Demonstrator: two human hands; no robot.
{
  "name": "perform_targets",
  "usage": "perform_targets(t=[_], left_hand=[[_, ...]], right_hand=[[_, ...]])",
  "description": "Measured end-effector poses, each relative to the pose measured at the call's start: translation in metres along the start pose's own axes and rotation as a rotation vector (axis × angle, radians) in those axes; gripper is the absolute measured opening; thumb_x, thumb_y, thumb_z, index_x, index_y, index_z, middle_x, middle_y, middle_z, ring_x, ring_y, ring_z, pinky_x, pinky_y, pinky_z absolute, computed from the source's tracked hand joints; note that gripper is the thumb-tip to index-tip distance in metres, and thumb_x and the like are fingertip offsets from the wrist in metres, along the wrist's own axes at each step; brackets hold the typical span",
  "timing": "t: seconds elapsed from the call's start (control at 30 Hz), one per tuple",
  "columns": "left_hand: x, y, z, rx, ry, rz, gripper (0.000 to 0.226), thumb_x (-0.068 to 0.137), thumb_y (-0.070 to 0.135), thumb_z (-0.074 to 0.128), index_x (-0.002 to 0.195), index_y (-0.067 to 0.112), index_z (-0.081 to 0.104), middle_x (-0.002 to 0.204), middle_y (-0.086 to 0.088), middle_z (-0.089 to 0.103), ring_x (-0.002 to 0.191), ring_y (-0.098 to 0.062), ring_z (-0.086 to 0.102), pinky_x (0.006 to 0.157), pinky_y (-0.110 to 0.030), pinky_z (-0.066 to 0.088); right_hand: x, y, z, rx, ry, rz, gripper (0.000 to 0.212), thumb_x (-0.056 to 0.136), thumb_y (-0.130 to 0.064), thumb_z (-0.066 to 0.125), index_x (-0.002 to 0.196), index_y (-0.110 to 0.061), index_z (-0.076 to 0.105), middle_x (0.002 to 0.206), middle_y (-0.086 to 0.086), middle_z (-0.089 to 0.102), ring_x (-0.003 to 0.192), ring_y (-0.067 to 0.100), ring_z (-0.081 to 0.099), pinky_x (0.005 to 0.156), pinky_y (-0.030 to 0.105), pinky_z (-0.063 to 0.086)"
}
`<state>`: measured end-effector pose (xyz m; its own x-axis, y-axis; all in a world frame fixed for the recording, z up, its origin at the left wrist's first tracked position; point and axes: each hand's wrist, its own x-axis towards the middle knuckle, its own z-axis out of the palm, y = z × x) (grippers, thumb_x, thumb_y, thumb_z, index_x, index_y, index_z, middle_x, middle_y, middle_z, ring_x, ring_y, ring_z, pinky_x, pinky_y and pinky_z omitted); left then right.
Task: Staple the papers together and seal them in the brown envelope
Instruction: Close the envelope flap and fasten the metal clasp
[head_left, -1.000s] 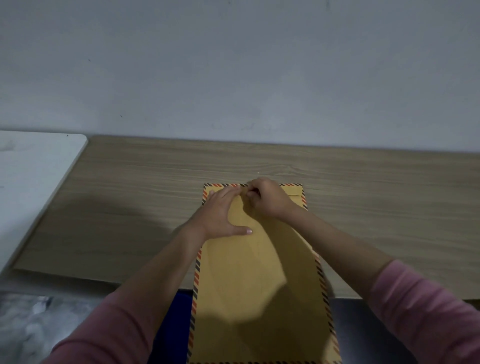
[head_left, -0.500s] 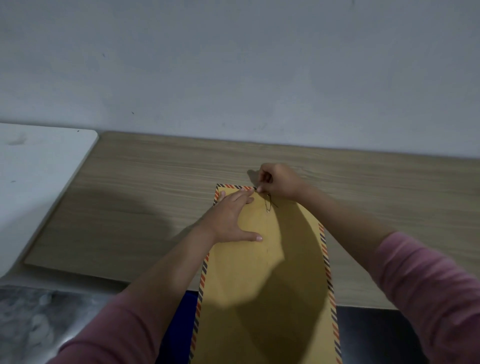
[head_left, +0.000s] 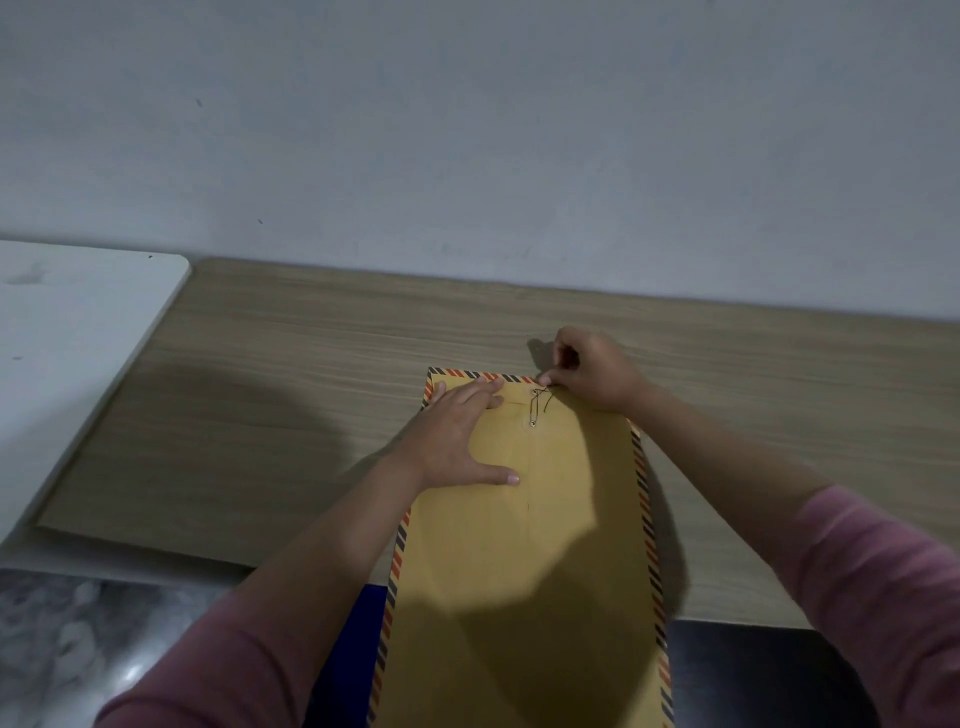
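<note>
The brown envelope with a red-and-blue striped border lies lengthwise on the wooden table, its flap end away from me and folded down. My left hand lies flat with spread fingers on the envelope's upper left part. My right hand is at the far edge, with its fingertips pinching the thin dark closure string that runs between the two small round fasteners on the flap. No papers or stapler are visible.
A white tabletop adjoins the wooden table on the left. A grey wall rises right behind the table. Below the front edge I see marbled floor and something dark blue under the envelope's near end.
My right hand has moved from the flap's middle to the far edge, uncovering the string and fasteners. My left hand has stayed pressed on the envelope. The camera has shifted slightly.
</note>
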<state>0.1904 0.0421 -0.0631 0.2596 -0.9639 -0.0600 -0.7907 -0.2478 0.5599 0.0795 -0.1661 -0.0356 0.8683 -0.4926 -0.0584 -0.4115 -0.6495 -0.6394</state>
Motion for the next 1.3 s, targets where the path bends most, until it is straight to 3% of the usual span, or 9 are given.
perform_targets(t=[0.27, 0.37, 0.47, 0.53, 0.73, 0.97, 1.3], left_hand=[[0.002, 0.000, 0.002, 0.006, 0.003, -0.015, 0.098, 0.058, 0.069, 0.072, 0.137, 0.022, 0.040, 0.153, 0.015, 0.024, 0.142, -0.003, 0.016, 0.118, -0.040, -0.002], [0.002, 0.000, 0.002, 0.011, 0.009, -0.014, 0.098, 0.057, 0.069, 0.072, 0.137, 0.023, 0.039, 0.153, 0.015, 0.024, 0.142, -0.004, 0.016, 0.118, -0.040, -0.001], [0.002, 0.000, 0.002, 0.020, 0.007, -0.015, 0.099, 0.057, 0.070, 0.072, 0.137, 0.023, 0.039, 0.154, 0.015, 0.024, 0.142, -0.004, 0.016, 0.118, -0.040, -0.001], [0.003, 0.001, 0.002, 0.019, 0.006, -0.012, 0.098, 0.057, 0.070, 0.072, 0.137, 0.023, 0.039, 0.154, 0.015, 0.023, 0.142, -0.004, 0.016, 0.118, -0.041, 0.000], [0.004, 0.000, 0.004, 0.026, -0.003, 0.002, 0.097, 0.059, 0.069, 0.071, 0.138, 0.026, 0.037, 0.154, 0.015, 0.021, 0.143, -0.006, 0.014, 0.117, -0.042, -0.001], [0.003, 0.000, 0.003, 0.035, -0.016, 0.001, 0.096, 0.060, 0.068, 0.071, 0.139, 0.027, 0.035, 0.155, 0.013, 0.020, 0.144, -0.007, 0.013, 0.118, -0.043, -0.001], [0.001, 0.001, 0.002, 0.025, -0.015, -0.006, 0.095, 0.061, 0.066, 0.072, 0.140, 0.026, 0.035, 0.155, 0.013, 0.021, 0.143, -0.008, 0.014, 0.117, -0.039, -0.003]], right_hand=[[-0.017, 0.006, -0.021, -0.156, -0.153, -0.088, 0.014, 0.074, -0.019, 0.077, 0.081, -0.009, 0.071, 0.075, -0.002, 0.062, 0.069, 0.011, 0.053, 0.057, 0.018, 0.036], [-0.025, 0.008, -0.022, -0.241, -0.196, -0.139, 0.009, 0.078, -0.015, 0.071, 0.084, -0.008, 0.072, 0.077, 0.001, 0.060, 0.074, 0.018, 0.054, 0.064, 0.028, 0.037], [-0.030, 0.008, -0.017, -0.293, -0.135, -0.167, 0.009, 0.080, -0.009, 0.065, 0.085, -0.004, 0.069, 0.084, 0.013, 0.064, 0.081, 0.026, 0.057, 0.069, 0.032, 0.038], [-0.027, 0.004, -0.015, -0.268, -0.058, -0.153, 0.007, 0.080, -0.006, 0.062, 0.081, 0.000, 0.066, 0.083, 0.015, 0.065, 0.076, 0.028, 0.057, 0.063, 0.031, 0.035], [-0.005, -0.020, -0.004, -0.183, 0.005, -0.102, 0.011, 0.084, -0.012, 0.064, 0.082, -0.001, 0.064, 0.075, 0.004, 0.057, 0.069, 0.019, 0.049, 0.056, 0.026, 0.022], [0.019, -0.035, 0.011, -0.253, -0.159, -0.114, 0.014, 0.081, -0.013, 0.067, 0.082, 0.001, 0.067, 0.085, 0.016, 0.069, 0.078, 0.028, 0.061, 0.060, 0.026, 0.033], [0.011, -0.021, -0.008, -0.262, -0.094, 0.005, 0.014, 0.074, -0.013, 0.074, 0.078, 0.000, 0.071, 0.082, 0.016, 0.072, 0.077, 0.031, 0.064, 0.066, 0.036, 0.048]])
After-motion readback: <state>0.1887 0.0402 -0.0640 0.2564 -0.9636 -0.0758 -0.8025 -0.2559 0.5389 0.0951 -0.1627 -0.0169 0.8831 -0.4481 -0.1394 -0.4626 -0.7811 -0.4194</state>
